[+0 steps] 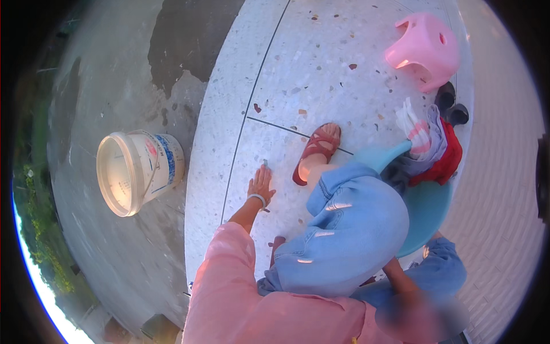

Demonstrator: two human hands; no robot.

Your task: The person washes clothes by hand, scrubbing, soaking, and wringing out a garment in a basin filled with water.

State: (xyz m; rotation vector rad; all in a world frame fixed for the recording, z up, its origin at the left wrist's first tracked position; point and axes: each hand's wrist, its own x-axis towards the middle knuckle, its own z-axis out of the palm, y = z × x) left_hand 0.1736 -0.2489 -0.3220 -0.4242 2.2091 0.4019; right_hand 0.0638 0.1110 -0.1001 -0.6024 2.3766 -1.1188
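Observation:
My left hand, with a pale bracelet at the wrist, lies palm down on the speckled terrazzo floor, its thumb apart and nothing in it. My right forearm goes down beside a denim-covered leg; the right hand is hidden. A red strappy sandal is on the foot to the right of my left hand. Beyond the knee stands a teal plastic basin, partly hidden by the leg. White-and-pink, lilac and red cloths are heaped at the basin.
On the grey concrete to the left, a white plastic bucket with a wire handle stands near the terrazzo edge. A pink plastic stool is at the upper right, with dark footwear below it. Pale ribbed surface borders the right side.

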